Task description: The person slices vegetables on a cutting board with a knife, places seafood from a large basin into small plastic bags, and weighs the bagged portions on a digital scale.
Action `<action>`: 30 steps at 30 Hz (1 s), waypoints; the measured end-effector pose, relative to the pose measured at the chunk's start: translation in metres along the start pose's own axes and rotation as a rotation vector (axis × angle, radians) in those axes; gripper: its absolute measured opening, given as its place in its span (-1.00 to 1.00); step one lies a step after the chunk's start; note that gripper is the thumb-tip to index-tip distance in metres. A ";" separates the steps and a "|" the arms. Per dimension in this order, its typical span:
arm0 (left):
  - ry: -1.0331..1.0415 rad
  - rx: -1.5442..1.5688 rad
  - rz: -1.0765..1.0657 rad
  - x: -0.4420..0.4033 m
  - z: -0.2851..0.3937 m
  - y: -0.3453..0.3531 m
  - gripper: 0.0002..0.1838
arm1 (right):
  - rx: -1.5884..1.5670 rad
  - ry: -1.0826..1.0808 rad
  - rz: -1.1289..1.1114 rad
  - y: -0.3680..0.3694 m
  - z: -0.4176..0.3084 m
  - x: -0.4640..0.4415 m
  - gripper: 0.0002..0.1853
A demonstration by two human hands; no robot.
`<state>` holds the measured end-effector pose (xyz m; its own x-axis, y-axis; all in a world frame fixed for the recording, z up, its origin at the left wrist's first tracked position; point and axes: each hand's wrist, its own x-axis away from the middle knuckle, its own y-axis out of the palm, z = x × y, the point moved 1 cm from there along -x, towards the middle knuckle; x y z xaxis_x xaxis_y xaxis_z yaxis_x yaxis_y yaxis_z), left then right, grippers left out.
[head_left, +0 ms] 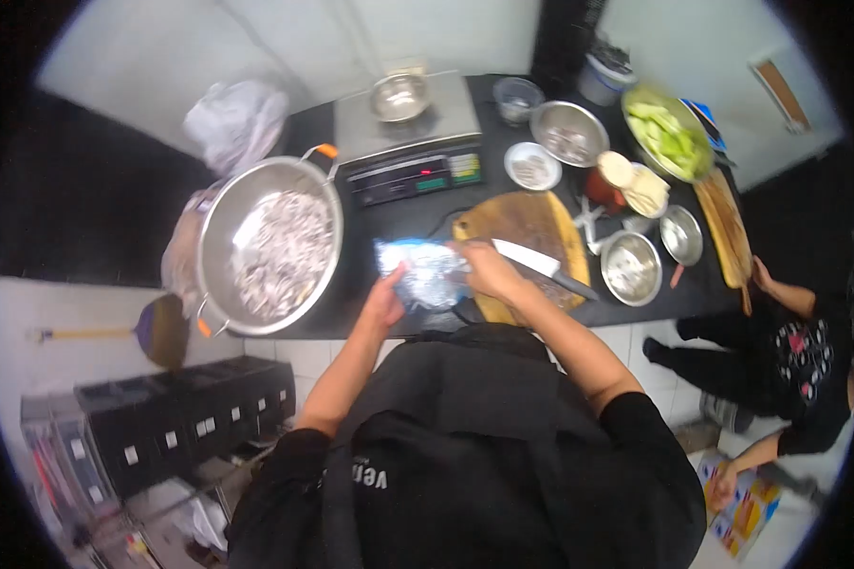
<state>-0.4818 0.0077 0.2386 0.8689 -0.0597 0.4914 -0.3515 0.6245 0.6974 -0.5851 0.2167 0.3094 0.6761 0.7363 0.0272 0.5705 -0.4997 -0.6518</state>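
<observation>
1. large steel pot [327,275]: at the left end of the bench [356,322], orange-sleeved handles, holding pale, greyish cut pieces.
2. scale [365,121]: behind and right of the pot; a small steel bowl [399,98] rests on its plate.
3. left hand [385,300]: at the near left side of the plastic bag [432,277], grip pinching its edge, thumb on top.
4. plastic bag: shiny and crumpled, held between both hands, between the pot and the cutting board.
5. right hand [490,269]: over the left part of the board, grip pressed together on the bag's right edge; exact finger placement cannot be told.
6. round wooden cutting board [522,216]: bearing a knife [527,258], its blade just beside the right hand, its dark handle pointing right and toward the wearer.
7. steel bowl [631,268]: right of the board; contents unclear.
8. green bowl [695,173]: at the far right, holding light-green pieces.
9. co-worker [807,356]: beyond the bench's right end, one hand near a long wooden board [721,223].
</observation>
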 end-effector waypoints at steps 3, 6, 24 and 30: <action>0.018 -0.030 0.001 -0.002 0.000 -0.003 -0.55 | 0.099 0.053 0.036 0.000 -0.015 -0.001 -0.41; 0.063 -0.033 0.036 -0.003 0.006 -0.002 -0.56 | 0.093 0.069 0.042 0.011 -0.015 -0.012 -0.45; -0.154 -0.401 0.473 0.126 0.053 -0.127 -0.10 | -0.193 0.217 -0.201 0.146 0.037 -0.107 -0.73; -0.020 -0.177 0.770 0.151 0.053 -0.219 -0.55 | -0.197 0.361 -0.278 0.155 0.034 -0.102 -0.66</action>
<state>-0.2921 -0.1791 0.1879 0.3968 0.4267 0.8127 -0.7894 0.6104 0.0649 -0.5813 0.0797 0.1802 0.5840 0.6663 0.4638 0.8062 -0.4091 -0.4274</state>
